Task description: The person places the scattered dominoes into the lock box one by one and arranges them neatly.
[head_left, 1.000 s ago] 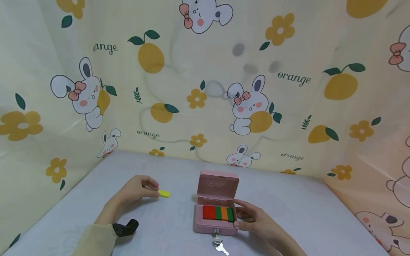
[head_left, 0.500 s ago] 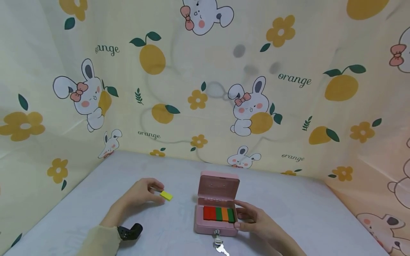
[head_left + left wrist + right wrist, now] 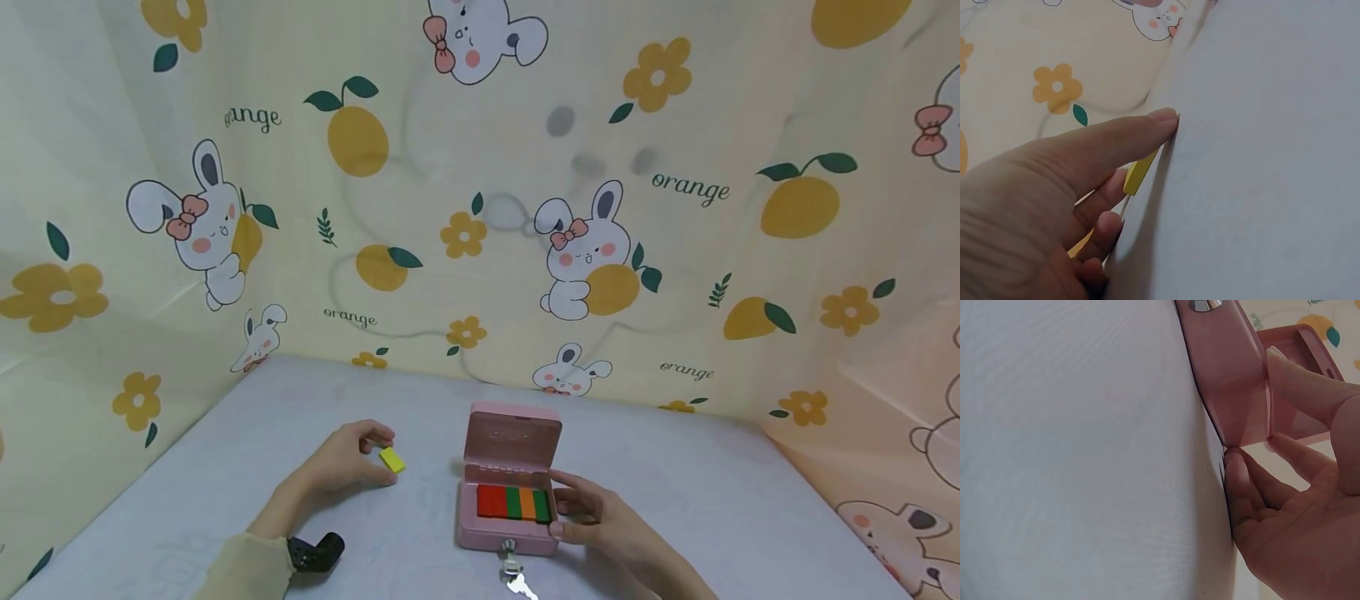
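Note:
A small yellow block (image 3: 392, 460) lies on the left part of the table. My left hand (image 3: 348, 458) has it between thumb and fingers and appears to pinch it; in the left wrist view the thumb partly hides the block (image 3: 1138, 175). Right of centre stands a pink metal cash box (image 3: 487, 540), lid raised. Red blocks (image 3: 492, 502), green blocks and an orange block (image 3: 528, 503) lie side by side inside it. At the box's right side, my right hand (image 3: 600, 512) grips it, thumb at the front of the rim, index finger towards the back.
A key (image 3: 520, 585) hangs from the lock at the front of the box. The white-covered table (image 3: 420, 400) meets a patterned cloth wall (image 3: 480, 275) at the back and sides. A black wrist device (image 3: 317, 553) sits on the left forearm.
My left hand has moved to the right and closer around the yellow block, which has turned on the table. The right hand keeps its hold on the box.

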`<state>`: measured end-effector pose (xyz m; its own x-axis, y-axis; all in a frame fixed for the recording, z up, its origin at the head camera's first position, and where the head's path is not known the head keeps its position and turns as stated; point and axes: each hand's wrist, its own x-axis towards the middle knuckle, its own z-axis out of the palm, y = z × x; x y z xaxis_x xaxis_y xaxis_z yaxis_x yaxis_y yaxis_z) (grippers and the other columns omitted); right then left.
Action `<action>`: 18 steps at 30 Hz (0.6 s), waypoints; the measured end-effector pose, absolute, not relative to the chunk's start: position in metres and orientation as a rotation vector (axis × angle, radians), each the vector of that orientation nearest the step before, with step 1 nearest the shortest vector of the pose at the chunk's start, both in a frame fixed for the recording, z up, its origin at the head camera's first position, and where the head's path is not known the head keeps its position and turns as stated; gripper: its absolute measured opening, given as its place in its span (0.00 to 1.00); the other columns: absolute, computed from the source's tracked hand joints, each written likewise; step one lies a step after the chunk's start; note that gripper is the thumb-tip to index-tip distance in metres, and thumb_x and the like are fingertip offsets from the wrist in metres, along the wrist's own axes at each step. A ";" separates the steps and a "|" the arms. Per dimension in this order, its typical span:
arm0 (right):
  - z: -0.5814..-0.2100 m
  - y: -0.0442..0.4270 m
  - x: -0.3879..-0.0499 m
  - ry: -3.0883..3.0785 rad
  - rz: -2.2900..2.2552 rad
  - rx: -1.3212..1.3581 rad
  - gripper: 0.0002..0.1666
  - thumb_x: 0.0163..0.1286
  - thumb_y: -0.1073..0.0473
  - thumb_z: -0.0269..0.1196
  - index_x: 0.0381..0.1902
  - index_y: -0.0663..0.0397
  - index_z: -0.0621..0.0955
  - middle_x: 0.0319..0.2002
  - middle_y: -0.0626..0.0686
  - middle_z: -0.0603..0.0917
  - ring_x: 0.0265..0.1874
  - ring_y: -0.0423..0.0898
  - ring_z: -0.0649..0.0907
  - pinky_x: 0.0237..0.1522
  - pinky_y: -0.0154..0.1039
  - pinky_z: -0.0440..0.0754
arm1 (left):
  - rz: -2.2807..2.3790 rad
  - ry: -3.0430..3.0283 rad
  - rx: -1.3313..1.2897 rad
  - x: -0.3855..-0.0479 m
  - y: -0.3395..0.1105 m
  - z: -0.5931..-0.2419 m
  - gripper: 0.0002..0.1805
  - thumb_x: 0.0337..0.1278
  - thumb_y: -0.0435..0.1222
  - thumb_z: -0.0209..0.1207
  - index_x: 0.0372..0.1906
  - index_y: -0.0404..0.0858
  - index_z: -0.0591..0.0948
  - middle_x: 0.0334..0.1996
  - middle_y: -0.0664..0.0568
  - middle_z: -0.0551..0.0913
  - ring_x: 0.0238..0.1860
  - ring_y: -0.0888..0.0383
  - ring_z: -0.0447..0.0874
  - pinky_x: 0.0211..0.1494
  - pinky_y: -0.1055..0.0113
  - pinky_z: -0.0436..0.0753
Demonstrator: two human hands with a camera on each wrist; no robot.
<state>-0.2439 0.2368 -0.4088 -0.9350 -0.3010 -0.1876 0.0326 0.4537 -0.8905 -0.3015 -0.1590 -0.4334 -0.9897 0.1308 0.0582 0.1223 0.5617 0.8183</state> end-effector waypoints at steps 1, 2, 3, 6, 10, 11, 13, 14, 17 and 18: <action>-0.409 0.237 -0.244 2.388 -1.475 -0.233 0.47 0.59 0.54 0.73 0.73 0.52 0.65 0.61 0.61 0.75 0.57 0.58 0.75 0.57 0.67 0.68 | 1.449 2.773 0.211 -0.302 -0.158 -0.433 0.35 0.30 0.41 0.82 0.51 0.41 0.81 0.44 0.57 0.82 0.46 0.52 0.71 0.51 0.55 0.71; -0.408 0.237 -0.243 2.385 -1.477 -0.232 0.47 0.59 0.54 0.73 0.73 0.52 0.65 0.62 0.61 0.75 0.57 0.58 0.75 0.57 0.67 0.68 | 1.448 2.777 0.198 -0.301 -0.158 -0.433 0.35 0.29 0.41 0.82 0.51 0.41 0.81 0.44 0.57 0.82 0.46 0.52 0.71 0.51 0.55 0.72; -0.408 0.237 -0.243 2.386 -1.476 -0.233 0.47 0.59 0.54 0.73 0.73 0.52 0.65 0.62 0.61 0.75 0.57 0.58 0.75 0.57 0.67 0.68 | 1.445 2.780 0.190 -0.302 -0.157 -0.433 0.36 0.29 0.41 0.82 0.52 0.40 0.81 0.43 0.57 0.82 0.46 0.52 0.71 0.51 0.55 0.72; -0.409 0.237 -0.244 2.392 -1.470 -0.229 0.47 0.60 0.54 0.73 0.74 0.52 0.65 0.62 0.60 0.75 0.57 0.58 0.75 0.57 0.67 0.68 | 1.444 2.780 0.152 -0.302 -0.156 -0.434 0.36 0.29 0.42 0.82 0.52 0.41 0.81 0.44 0.56 0.81 0.47 0.52 0.72 0.52 0.54 0.73; -0.409 0.237 -0.244 2.401 -1.462 -0.224 0.47 0.59 0.54 0.73 0.74 0.52 0.65 0.61 0.60 0.76 0.57 0.58 0.76 0.57 0.68 0.67 | 1.432 2.789 0.141 -0.301 -0.155 -0.434 0.36 0.30 0.43 0.82 0.52 0.41 0.80 0.44 0.55 0.81 0.48 0.52 0.73 0.54 0.52 0.74; -0.409 0.237 -0.244 2.405 -1.459 -0.223 0.47 0.59 0.54 0.73 0.73 0.52 0.65 0.61 0.60 0.76 0.57 0.58 0.76 0.57 0.68 0.67 | 1.429 2.791 0.141 -0.301 -0.154 -0.434 0.36 0.30 0.43 0.81 0.52 0.40 0.80 0.45 0.55 0.81 0.49 0.52 0.73 0.55 0.52 0.74; -0.409 0.237 -0.244 2.406 -1.458 -0.228 0.47 0.59 0.54 0.73 0.73 0.52 0.65 0.61 0.60 0.76 0.57 0.58 0.76 0.57 0.68 0.67 | 1.429 2.786 0.141 -0.300 -0.154 -0.433 0.36 0.31 0.43 0.81 0.53 0.40 0.80 0.45 0.55 0.81 0.49 0.51 0.73 0.55 0.51 0.74; -0.409 0.237 -0.244 2.406 -1.459 -0.230 0.47 0.59 0.54 0.73 0.73 0.52 0.65 0.61 0.60 0.76 0.57 0.58 0.76 0.57 0.68 0.67 | 1.433 2.781 0.137 -0.300 -0.154 -0.433 0.36 0.31 0.43 0.81 0.53 0.40 0.80 0.46 0.55 0.81 0.50 0.51 0.73 0.56 0.51 0.73; -0.409 0.237 -0.244 2.405 -1.458 -0.235 0.46 0.60 0.54 0.73 0.73 0.52 0.65 0.61 0.61 0.75 0.57 0.59 0.76 0.57 0.68 0.67 | 1.443 2.769 0.125 -0.300 -0.154 -0.433 0.36 0.31 0.43 0.81 0.54 0.40 0.80 0.46 0.54 0.81 0.50 0.51 0.73 0.56 0.51 0.73; -0.409 0.237 -0.244 2.406 -1.458 -0.239 0.46 0.60 0.54 0.72 0.73 0.52 0.66 0.61 0.61 0.75 0.57 0.59 0.76 0.57 0.68 0.67 | 1.445 2.769 0.122 -0.300 -0.154 -0.433 0.36 0.31 0.42 0.81 0.54 0.40 0.80 0.46 0.54 0.81 0.50 0.51 0.73 0.56 0.51 0.73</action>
